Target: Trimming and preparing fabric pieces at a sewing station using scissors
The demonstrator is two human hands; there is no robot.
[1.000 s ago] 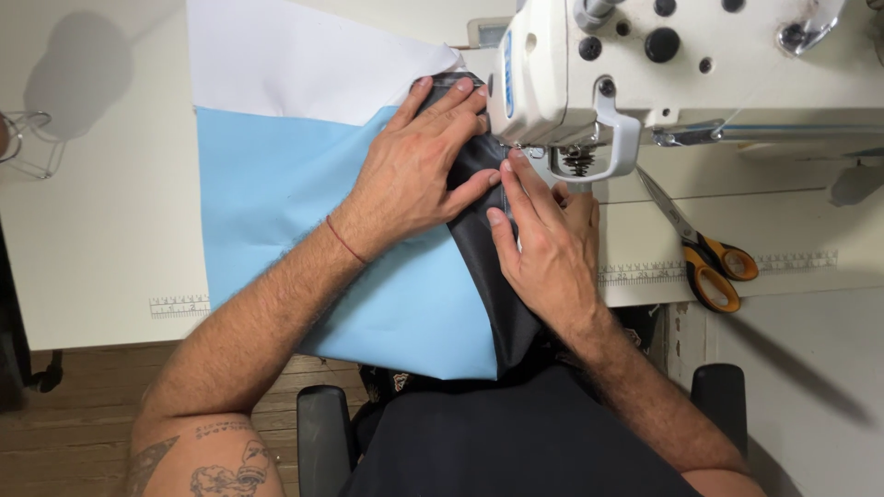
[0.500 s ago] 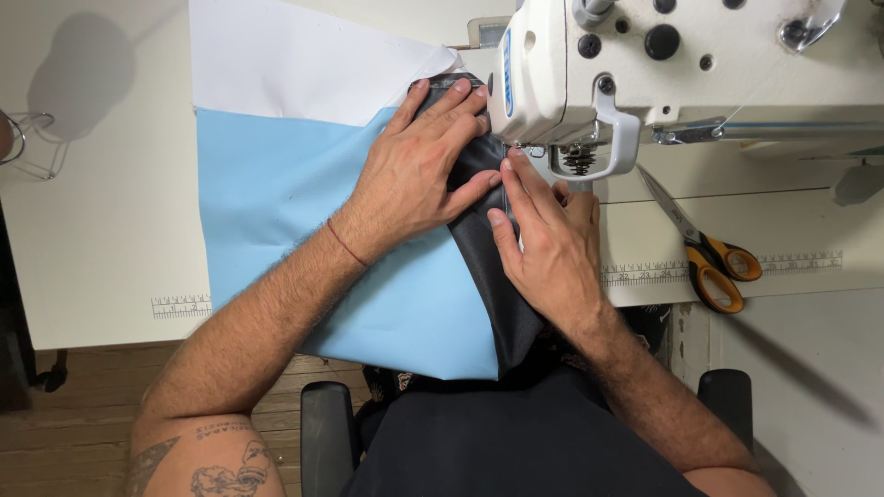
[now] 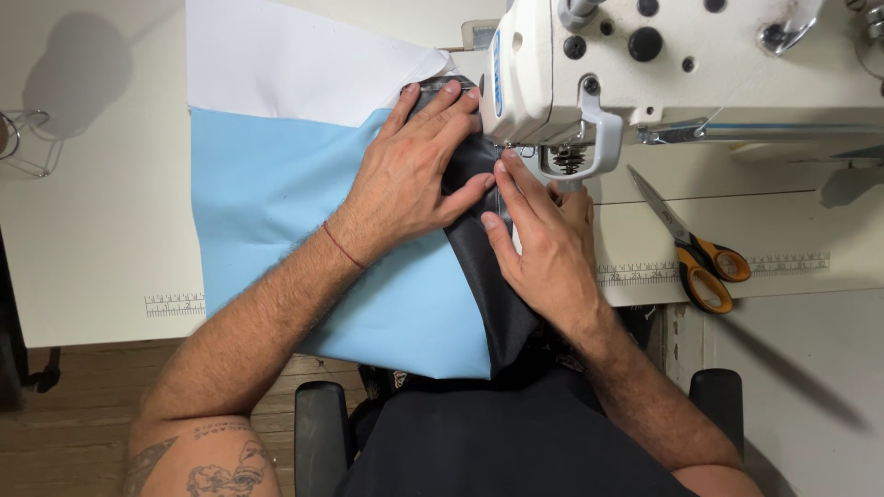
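A light blue fabric panel (image 3: 267,193) lies on the table, with a dark grey fabric strip (image 3: 483,276) along its right edge running under the white sewing machine (image 3: 645,64). My left hand (image 3: 414,175) lies flat, fingers spread, pressing the blue and dark fabric just left of the needle area. My right hand (image 3: 543,239) rests on the dark strip, its fingertips close to the presser foot (image 3: 529,152). Both hands press down on the cloth rather than gripping it.
A white fabric piece (image 3: 295,64) lies beyond the blue panel. Orange-handled scissors (image 3: 695,248) rest on the table to the right of the machine. A wire object (image 3: 28,143) stands at the far left. Ruler marks line the table's front edge (image 3: 175,304).
Both hands and the fabric have crept very slightly toward the needle; otherwise nothing visibly differs.
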